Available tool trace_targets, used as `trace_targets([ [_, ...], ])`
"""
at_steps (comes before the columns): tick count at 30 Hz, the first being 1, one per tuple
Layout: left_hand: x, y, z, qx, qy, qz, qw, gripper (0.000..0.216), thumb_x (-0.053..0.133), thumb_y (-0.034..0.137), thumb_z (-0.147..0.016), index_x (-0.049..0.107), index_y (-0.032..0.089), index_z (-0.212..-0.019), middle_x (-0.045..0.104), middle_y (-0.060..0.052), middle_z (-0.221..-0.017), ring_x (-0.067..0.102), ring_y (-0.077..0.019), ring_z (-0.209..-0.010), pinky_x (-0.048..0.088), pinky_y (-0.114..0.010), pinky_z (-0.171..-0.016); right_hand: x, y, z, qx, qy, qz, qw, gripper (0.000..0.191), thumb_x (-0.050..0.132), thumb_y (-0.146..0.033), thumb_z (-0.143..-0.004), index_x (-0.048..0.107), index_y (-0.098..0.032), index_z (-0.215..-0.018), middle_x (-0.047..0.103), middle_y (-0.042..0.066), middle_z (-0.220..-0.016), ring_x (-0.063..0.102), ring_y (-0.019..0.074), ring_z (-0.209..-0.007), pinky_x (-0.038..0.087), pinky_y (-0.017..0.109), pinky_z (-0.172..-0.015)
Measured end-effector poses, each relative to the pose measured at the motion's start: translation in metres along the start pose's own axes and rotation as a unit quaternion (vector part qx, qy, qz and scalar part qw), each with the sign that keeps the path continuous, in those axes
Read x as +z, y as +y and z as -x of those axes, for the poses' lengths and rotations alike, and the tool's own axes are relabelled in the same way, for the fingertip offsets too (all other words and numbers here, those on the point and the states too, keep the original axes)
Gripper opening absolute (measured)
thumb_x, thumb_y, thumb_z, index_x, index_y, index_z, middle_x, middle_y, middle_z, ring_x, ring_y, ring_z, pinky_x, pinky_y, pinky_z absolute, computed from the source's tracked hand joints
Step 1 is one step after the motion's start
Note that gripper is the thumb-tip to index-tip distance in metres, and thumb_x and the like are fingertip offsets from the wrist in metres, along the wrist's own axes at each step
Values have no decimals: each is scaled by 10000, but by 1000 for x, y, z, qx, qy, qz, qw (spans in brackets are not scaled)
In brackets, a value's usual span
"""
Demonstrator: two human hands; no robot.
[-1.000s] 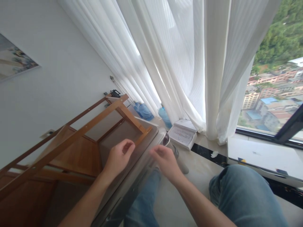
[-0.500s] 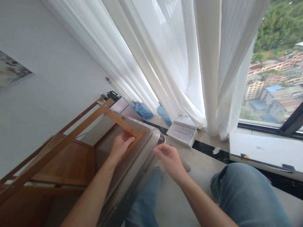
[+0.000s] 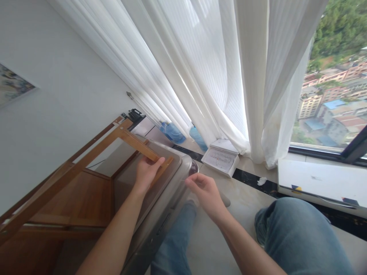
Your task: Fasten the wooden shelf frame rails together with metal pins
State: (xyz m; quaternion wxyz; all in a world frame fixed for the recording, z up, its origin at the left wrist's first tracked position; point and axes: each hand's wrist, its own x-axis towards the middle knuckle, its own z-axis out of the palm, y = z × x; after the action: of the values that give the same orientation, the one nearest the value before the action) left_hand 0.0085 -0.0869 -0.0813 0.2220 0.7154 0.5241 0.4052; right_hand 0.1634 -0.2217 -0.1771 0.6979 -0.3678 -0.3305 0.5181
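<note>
My left hand (image 3: 146, 172) grips the end of a wooden frame rail (image 3: 134, 142), fingers wrapped round it, over the top of a grey hard-shell suitcase (image 3: 169, 187). My right hand (image 3: 204, 192) hovers by the suitcase's right corner, near a wheel (image 3: 194, 167). Its fingers are curled and pinched together; I cannot make out anything in them. The wooden frame (image 3: 71, 179) leans across the suitcase toward the left wall.
White curtains (image 3: 218, 76) hang ahead, with a window (image 3: 335, 88) at the right. A white box (image 3: 220, 159) and blue water bottles (image 3: 172, 133) stand on the floor by the curtains. A long white box (image 3: 318, 183) lies under the window. My jeans-clad knees (image 3: 289, 236) are below.
My left hand moved up and forward from above the suitcase and closed on the wooden rail. My right hand stayed near the suitcase corner. The view shifted slightly.
</note>
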Motion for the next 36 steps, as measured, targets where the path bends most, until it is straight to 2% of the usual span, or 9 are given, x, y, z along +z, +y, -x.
trace_targets([
  [4,-3,-1,-1,1,-9,-4,1000,422,813,371,-737,711,125,-1065,782,-127,-1067,743,-273,-1000,584,-367,-906,-1,0,-1,1,-1,-2,1000,399,748,-573,-826,704,-178,-787,671,10,-735,574,155,-694,442,286,-664],
  [11,-15,1,6,15,-47,-26,998,352,832,413,-703,748,129,-893,793,-108,-922,753,-280,-897,606,-362,-843,5,1,-3,-9,1,-4,1000,402,754,-579,-819,700,-183,-773,671,9,-724,575,155,-681,459,286,-654],
  [24,-16,-11,11,23,-40,-18,999,400,843,428,-685,742,130,-931,791,-113,-948,751,-276,-905,614,-361,-855,11,8,-4,-6,-7,3,1000,350,747,-524,-844,702,-182,-787,683,18,-732,590,158,-685,460,286,-650],
  [30,-18,-13,11,29,-38,-18,999,397,840,449,-711,742,126,-919,792,-101,-923,753,-262,-857,618,-343,-805,12,10,-8,-13,2,19,1000,339,762,-519,-828,725,-183,-803,707,33,-743,608,175,-685,474,300,-638],
  [36,-24,-4,13,34,-35,-27,998,391,852,437,-705,735,123,-906,788,-81,-915,751,-255,-872,608,-333,-821,20,4,-15,-79,22,81,993,240,741,-417,-879,753,-186,-816,709,32,-730,596,165,-667,448,289,-618],
])
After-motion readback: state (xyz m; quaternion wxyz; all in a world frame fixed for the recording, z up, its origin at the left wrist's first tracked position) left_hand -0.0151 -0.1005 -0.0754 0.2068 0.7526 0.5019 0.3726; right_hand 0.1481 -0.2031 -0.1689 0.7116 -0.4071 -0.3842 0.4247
